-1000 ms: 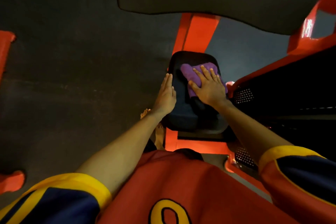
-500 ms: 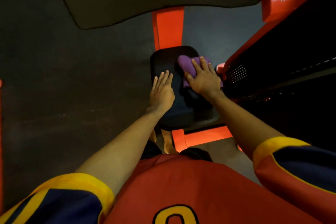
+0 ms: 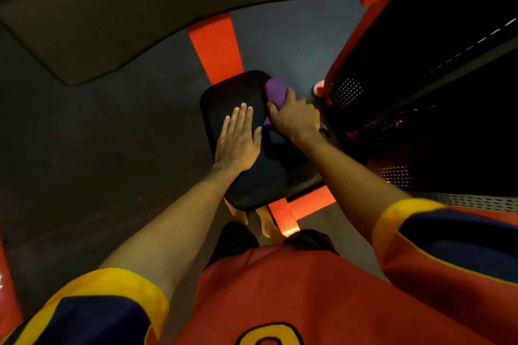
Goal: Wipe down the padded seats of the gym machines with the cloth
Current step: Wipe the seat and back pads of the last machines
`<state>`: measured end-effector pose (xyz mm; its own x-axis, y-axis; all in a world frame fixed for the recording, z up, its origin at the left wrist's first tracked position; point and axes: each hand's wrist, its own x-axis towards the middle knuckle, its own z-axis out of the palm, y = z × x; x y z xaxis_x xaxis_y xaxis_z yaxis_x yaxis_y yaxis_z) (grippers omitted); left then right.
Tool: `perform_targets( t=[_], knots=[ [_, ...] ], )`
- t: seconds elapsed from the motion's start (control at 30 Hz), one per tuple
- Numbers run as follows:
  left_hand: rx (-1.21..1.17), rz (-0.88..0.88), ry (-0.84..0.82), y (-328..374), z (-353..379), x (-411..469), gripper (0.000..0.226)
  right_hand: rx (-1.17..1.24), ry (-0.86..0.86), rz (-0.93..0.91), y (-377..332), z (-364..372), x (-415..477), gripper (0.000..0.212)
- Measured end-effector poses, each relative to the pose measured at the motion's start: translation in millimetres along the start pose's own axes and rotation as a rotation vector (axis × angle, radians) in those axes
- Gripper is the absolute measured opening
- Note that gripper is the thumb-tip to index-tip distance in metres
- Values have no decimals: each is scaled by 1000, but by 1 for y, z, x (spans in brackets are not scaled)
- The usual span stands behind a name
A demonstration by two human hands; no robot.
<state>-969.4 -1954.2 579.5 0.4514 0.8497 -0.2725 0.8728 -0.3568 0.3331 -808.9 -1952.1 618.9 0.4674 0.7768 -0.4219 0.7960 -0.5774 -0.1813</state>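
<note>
A small black padded seat point(image 3: 232, 92) sits low on an orange machine frame point(image 3: 215, 47). My left hand point(image 3: 238, 140) lies flat on the seat's left half, fingers straight and together. My right hand point(image 3: 297, 117) is at the seat's far right edge on a purple cloth point(image 3: 274, 89). Its fingers curl over the cloth and down the seat's side. Part of the cloth shows beyond the fingertips and a bit under the wrist; the rest is hidden by the hand.
A large dark pad point(image 3: 140, 8) hangs above and in front, close to my head. A black perforated housing with orange trim point(image 3: 434, 64) stands tight against the seat's right side. Dark floor spreads to the left. My bare feet point(image 3: 266, 224) stand just below the seat.
My right hand slid the cloth from the seat's top toward its right edge and its fingers curled over. My left hand moved from the seat's left rim onto its surface.
</note>
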Motion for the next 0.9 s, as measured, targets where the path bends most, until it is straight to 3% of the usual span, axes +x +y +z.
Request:
perform_targets(
  t=[0.1,0.43,0.6,0.8,0.9],
  knots=[
    [22,2,-32,0,-2,1,61,61,-44,10,-9,-4,20,71],
    [-74,35,-117,-6,-20,17,63,7,26,58,33,-1,-49,71],
    [-16,224,-152,-21,-23,52,62,7,1,104,-2,-3,-9,67],
    [33,471,-236,-37,-26,88,72,-71,82,-20,-13,33,-74,75],
    [70,576,-265,-45,-26,104,67,-52,71,78,-5,26,-61,74]
  ],
)
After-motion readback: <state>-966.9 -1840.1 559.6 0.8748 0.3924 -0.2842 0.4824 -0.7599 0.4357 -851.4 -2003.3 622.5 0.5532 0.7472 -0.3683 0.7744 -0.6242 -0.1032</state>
